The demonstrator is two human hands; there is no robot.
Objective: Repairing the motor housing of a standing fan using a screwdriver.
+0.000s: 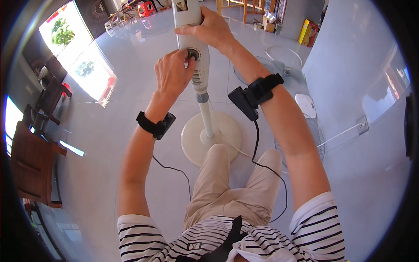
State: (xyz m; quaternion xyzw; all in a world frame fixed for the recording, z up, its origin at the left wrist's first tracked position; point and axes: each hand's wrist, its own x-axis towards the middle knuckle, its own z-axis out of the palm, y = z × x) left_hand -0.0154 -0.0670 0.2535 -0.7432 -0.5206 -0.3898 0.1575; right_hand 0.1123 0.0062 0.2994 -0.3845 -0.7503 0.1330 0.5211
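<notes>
A white stand fan's column housing rises in front of me, on a pole above a round cream base. Its upper end runs out of the picture, and no blades or guard show on the visible part. My left hand is closed at a dark round knob on the housing, thumb and fingers at its edge. Higher up, my right hand grips the housing from the right, its thumb across the front near an opening. Both wrists wear black straps with small devices and cables.
Right of the base, a wire fan guard lies on the floor. Farther off lie another guard, a white ring and a white flat panel. A white cord reaches a wall socket. Wooden chairs stand left.
</notes>
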